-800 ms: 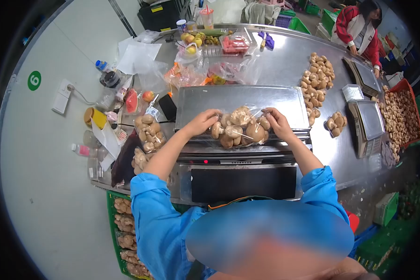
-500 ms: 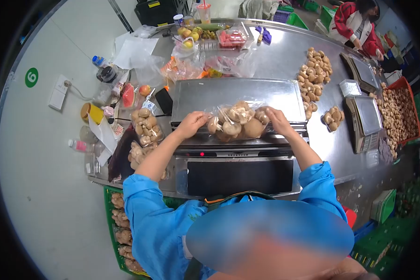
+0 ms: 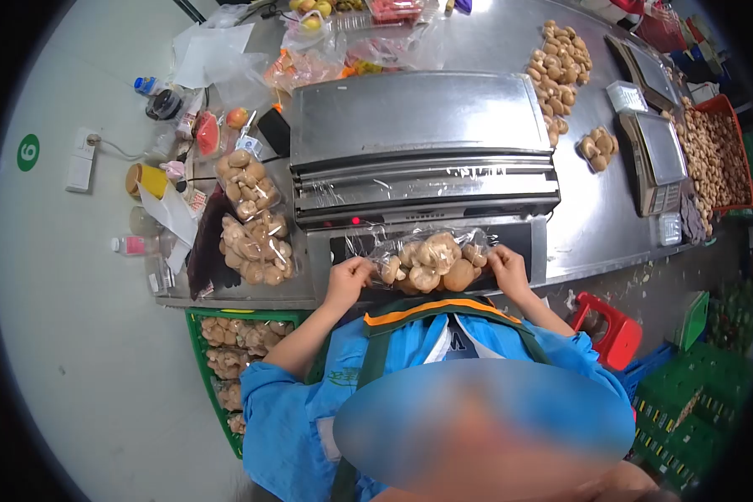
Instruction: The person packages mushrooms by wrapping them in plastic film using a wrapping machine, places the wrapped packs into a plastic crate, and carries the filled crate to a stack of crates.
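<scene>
A pack of mushrooms [image 3: 433, 255] under clear film lies between my hands, over the black plate [image 3: 520, 241] at the front of the film-wrapping machine [image 3: 418, 113]. My left hand [image 3: 350, 276] pinches the film at the pack's left end. At its right end, my right hand [image 3: 508, 269] has its fingers closed on the film. Beyond the pack runs the machine's bar, with a red light on its left part and loose film along the rollers.
Two wrapped mushroom packs [image 3: 258, 244] lie to the left on the metal table [image 3: 590, 238]. A green crate [image 3: 194, 335] of packs stands below. Rightward are a mushroom pile [image 3: 558, 71], a smaller group [image 3: 598, 148], scales [image 3: 657, 149], a red crate [image 3: 749, 180] and a red stool [image 3: 619, 330].
Both my hands have drawn the mushroom pack back toward my body, from the machine's rollers to over the black plate. The camera view has tilted downward.
</scene>
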`<state>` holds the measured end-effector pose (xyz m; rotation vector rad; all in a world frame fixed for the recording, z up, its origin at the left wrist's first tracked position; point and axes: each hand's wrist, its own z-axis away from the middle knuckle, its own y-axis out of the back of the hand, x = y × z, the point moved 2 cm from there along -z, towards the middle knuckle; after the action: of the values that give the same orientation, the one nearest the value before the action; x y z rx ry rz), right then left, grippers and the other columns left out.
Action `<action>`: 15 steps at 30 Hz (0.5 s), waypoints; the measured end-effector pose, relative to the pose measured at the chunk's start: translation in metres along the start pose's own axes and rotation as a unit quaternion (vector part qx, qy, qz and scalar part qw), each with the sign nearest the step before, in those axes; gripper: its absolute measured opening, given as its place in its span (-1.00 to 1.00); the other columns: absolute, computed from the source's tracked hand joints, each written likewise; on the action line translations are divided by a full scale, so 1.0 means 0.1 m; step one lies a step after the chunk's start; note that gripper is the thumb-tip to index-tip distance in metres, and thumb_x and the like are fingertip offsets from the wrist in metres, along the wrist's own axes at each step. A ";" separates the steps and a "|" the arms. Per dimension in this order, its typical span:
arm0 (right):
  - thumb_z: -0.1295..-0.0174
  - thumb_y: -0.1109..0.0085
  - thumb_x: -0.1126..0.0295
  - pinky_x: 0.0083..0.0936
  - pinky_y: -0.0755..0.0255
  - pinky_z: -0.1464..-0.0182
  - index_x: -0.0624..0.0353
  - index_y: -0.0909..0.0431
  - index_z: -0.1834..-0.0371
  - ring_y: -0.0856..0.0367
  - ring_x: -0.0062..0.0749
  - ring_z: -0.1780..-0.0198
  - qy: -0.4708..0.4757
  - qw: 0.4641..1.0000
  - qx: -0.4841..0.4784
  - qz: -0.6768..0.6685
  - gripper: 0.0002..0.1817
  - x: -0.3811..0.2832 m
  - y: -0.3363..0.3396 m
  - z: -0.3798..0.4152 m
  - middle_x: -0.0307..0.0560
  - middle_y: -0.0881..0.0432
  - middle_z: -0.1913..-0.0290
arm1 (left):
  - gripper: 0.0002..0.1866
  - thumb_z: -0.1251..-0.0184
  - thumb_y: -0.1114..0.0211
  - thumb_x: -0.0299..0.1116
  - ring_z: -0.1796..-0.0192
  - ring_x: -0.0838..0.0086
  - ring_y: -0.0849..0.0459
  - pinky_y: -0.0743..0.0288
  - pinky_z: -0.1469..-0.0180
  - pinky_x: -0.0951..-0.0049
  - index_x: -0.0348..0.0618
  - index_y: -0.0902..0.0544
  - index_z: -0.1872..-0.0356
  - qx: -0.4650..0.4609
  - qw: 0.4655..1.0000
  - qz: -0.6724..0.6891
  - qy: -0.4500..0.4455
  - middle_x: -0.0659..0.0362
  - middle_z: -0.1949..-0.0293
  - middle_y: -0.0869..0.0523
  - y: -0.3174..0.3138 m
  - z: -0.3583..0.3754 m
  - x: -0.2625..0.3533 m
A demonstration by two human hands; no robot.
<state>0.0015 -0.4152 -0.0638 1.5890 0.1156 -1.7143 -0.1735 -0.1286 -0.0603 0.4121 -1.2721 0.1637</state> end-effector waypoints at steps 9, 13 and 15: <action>-0.35 0.11 0.18 -0.63 -0.15 0.60 0.19 -0.51 0.27 -0.29 -0.62 0.65 -0.418 0.841 -0.131 -0.319 -0.69 0.63 -0.20 0.84 -0.30 -0.40 0.61 | -0.67 -0.35 -0.03 -0.16 0.60 0.54 -0.49 -0.33 0.57 0.52 -0.22 -0.57 0.40 -0.110 0.912 0.255 0.302 0.20 0.60 -0.56 -0.09 0.88 -1.25; -0.27 0.01 0.20 -0.52 -0.45 0.08 0.22 -0.49 0.00 -0.58 -0.45 0.14 -0.397 0.758 -0.297 -0.424 -0.64 0.38 -1.06 0.44 -0.12 -0.60 0.10 | -0.85 -0.13 -0.17 -0.42 0.29 0.42 -0.58 -0.47 0.18 0.42 -0.24 -0.59 0.29 -0.084 0.990 0.107 0.023 0.15 0.34 -0.64 -0.57 0.62 -0.94; -0.26 -0.01 0.23 -0.50 -0.44 0.06 0.21 -0.50 0.01 -0.58 -0.44 0.13 -0.355 0.730 -0.373 -0.448 -0.65 -0.15 -1.23 0.46 -0.12 -0.60 0.11 | -0.88 -0.14 -0.18 -0.43 0.22 0.42 -0.58 -0.46 0.12 0.41 -0.22 -0.57 0.32 -0.122 0.982 0.132 -0.051 0.13 0.27 -0.63 -0.56 0.50 -0.69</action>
<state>-0.1081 -0.3485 -0.0935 0.1404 1.1734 -2.3978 -0.2190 -0.1917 -0.1254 0.0404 -1.4257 0.2095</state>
